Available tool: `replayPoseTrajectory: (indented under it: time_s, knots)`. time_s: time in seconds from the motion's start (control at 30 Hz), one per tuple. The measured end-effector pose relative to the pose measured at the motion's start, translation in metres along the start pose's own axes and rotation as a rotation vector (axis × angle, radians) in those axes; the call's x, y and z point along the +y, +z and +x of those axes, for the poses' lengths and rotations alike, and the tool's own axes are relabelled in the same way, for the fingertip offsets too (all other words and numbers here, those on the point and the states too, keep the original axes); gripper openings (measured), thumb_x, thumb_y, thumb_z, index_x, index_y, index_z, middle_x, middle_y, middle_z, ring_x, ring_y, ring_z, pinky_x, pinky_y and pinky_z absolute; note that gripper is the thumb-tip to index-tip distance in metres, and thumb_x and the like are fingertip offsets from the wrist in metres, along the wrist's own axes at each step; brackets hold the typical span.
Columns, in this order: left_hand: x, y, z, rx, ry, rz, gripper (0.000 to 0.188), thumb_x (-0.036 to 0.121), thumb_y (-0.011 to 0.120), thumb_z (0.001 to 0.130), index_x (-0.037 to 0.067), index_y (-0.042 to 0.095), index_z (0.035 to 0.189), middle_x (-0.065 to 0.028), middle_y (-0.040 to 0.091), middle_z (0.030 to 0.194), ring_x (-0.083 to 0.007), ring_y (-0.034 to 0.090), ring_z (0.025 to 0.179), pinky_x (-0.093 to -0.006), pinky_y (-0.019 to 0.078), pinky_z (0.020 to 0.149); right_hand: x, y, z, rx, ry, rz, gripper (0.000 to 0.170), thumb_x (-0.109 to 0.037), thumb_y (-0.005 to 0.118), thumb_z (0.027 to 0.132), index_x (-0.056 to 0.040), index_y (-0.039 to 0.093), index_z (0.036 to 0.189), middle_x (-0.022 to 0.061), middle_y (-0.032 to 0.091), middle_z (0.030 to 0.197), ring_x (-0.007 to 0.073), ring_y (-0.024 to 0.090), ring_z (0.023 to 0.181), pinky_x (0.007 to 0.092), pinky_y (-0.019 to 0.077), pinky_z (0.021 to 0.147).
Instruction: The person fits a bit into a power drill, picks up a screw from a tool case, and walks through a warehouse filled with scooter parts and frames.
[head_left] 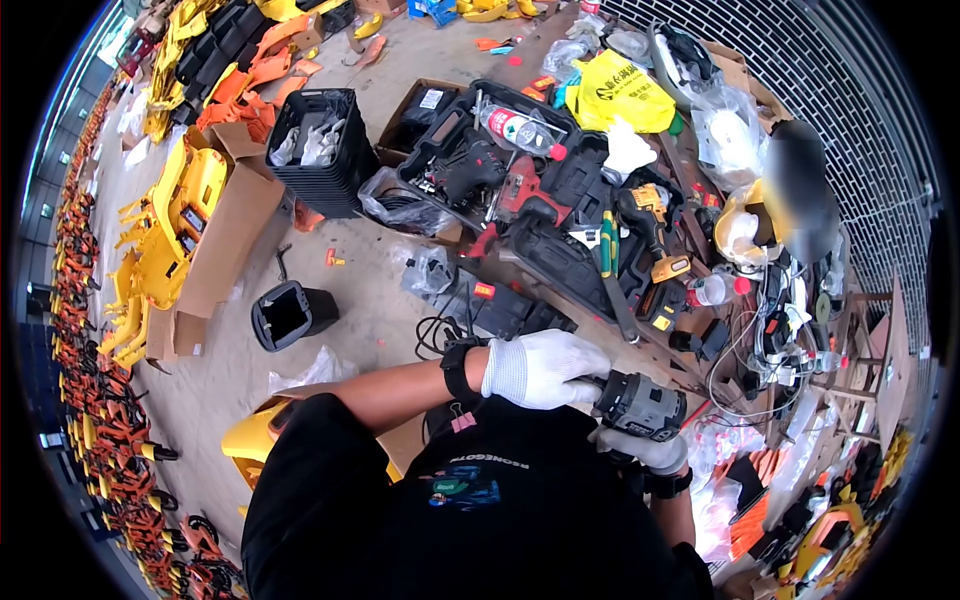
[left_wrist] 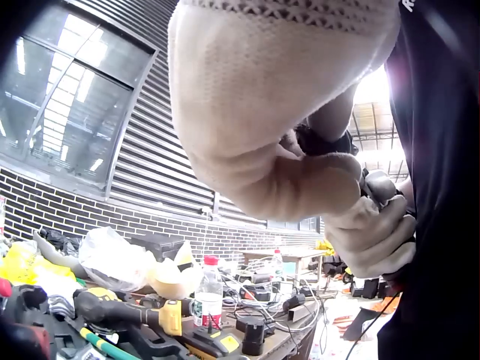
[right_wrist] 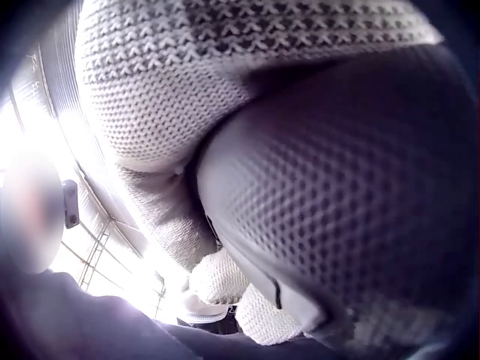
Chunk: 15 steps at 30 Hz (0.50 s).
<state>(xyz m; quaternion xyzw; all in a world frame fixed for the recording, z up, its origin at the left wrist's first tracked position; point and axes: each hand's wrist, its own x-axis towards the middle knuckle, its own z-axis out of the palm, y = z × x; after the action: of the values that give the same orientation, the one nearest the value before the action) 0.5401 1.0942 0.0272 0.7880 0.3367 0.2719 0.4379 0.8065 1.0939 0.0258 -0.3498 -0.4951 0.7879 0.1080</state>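
Both hands wear white knitted gloves and meet at a grey and black power drill (head_left: 642, 405), held close in front of the black shirt. My right hand (head_left: 650, 450) grips it from below, and in the right wrist view gloved fingers (right_wrist: 217, 277) curl round its textured grey body (right_wrist: 360, 187). At the drill's narrow front end, my left hand (head_left: 550, 368) has its thumb and fingertips bent round the tip. The left wrist view shows that hand's curled fingers (left_wrist: 315, 184) just above the other glove (left_wrist: 371, 236). The tip itself is mostly hidden.
Ahead lie a red drill (head_left: 525, 190), a yellow and black power tool (head_left: 650, 225), green-handled cutters (head_left: 608, 250) and bottles (head_left: 520, 130) among open black cases. Loose white cables (head_left: 745, 370) hang at the right. A black bin (head_left: 290, 315) stands on the floor at left.
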Motion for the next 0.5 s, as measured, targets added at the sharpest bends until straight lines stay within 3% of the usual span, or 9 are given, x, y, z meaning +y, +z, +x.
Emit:
replayPoseTrajectory:
  time_s: [0.07,0.2,0.5]
  knots:
    - [-0.003,0.006,-0.005,0.069,0.045,0.002,0.029,0.02,0.061,0.087,-0.002,0.06,0.106,-0.0216,0.062,0.107,-0.0401,0.059,0.101,-0.0435,0.0495,0.088,0.001,0.001,0.0,0.002,0.018,0.031,0.044,0.006,0.07,0.08,-0.0036,0.056,0.12,0.0071,0.066,0.101,0.0148,0.065,0.075,0.0277,0.0535,0.065]
    - [0.01,0.003,-0.012,0.139,0.117,-0.034,0.028,0.014,0.063,0.079,0.0,0.063,0.103,-0.0159,0.063,0.088,-0.0343,0.062,0.082,-0.04,0.0521,0.072,-0.005,0.007,-0.002,0.004,0.04,0.011,0.044,0.007,0.071,0.078,-0.0018,0.056,0.118,0.0094,0.068,0.098,0.0152,0.066,0.077,0.0287,0.0545,0.067]
    - [0.012,-0.009,-0.035,0.212,0.117,-0.055,0.019,0.014,0.064,0.078,0.0,0.061,0.092,-0.0158,0.062,0.083,-0.0345,0.062,0.08,-0.0408,0.0507,0.069,-0.016,0.023,0.004,0.008,0.143,0.088,0.048,0.008,0.072,0.076,-0.0006,0.057,0.12,0.0114,0.07,0.097,0.017,0.068,0.076,0.0296,0.0553,0.067]
